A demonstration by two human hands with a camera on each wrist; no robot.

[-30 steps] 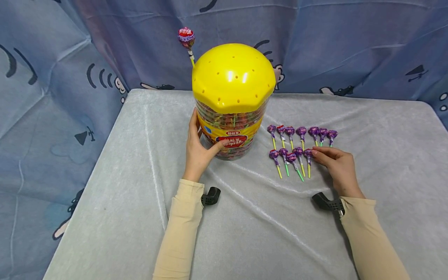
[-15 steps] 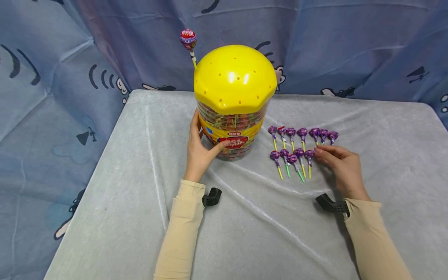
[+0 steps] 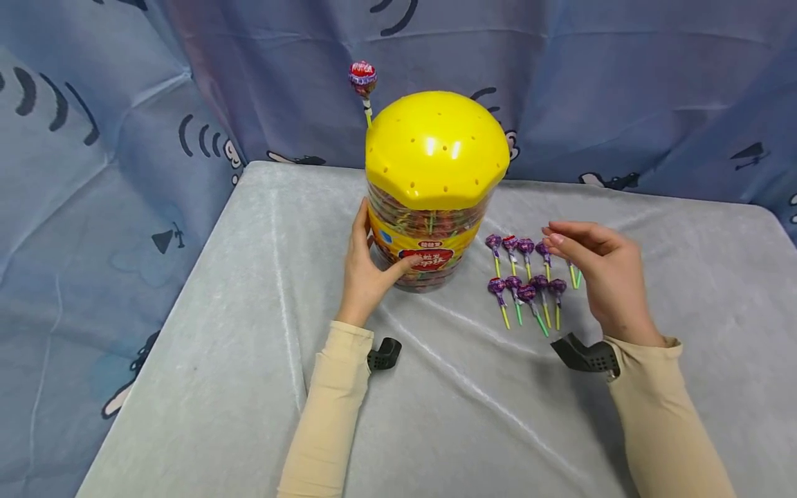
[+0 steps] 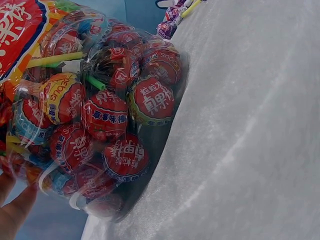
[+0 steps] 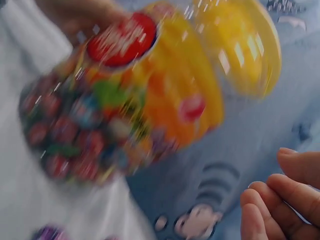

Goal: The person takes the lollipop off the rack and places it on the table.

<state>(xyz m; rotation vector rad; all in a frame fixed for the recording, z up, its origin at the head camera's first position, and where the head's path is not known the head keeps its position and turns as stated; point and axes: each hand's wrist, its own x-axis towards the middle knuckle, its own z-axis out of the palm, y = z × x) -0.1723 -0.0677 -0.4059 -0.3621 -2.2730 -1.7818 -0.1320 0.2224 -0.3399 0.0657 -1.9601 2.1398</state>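
A clear candy jar (image 3: 423, 238) with a yellow domed lid (image 3: 438, 155) stands upright on the table. My left hand (image 3: 366, 280) holds its left side, thumb across the red label and fingers reaching behind. Wrapped lollipops inside show through the plastic jar wall in the left wrist view. One lollipop (image 3: 362, 77) sticks up from the lid's left edge. My right hand (image 3: 604, 270) is raised over the right end of two rows of purple-wrapped lollipops (image 3: 496, 285), hiding some of them. In the right wrist view its fingers (image 5: 295, 195) are loosely bent with nothing between them.
A grey velvety cloth (image 3: 473, 415) covers the table. Behind and to the left hangs a blue cartoon-print curtain (image 3: 623, 83). Each wrist wears a black camera mount, such as the left mount (image 3: 385, 353).
My right hand has lifted from the front-row lollipop at the right and moved up over the back row. My left hand stays on the jar. The whole head view has shifted slightly.
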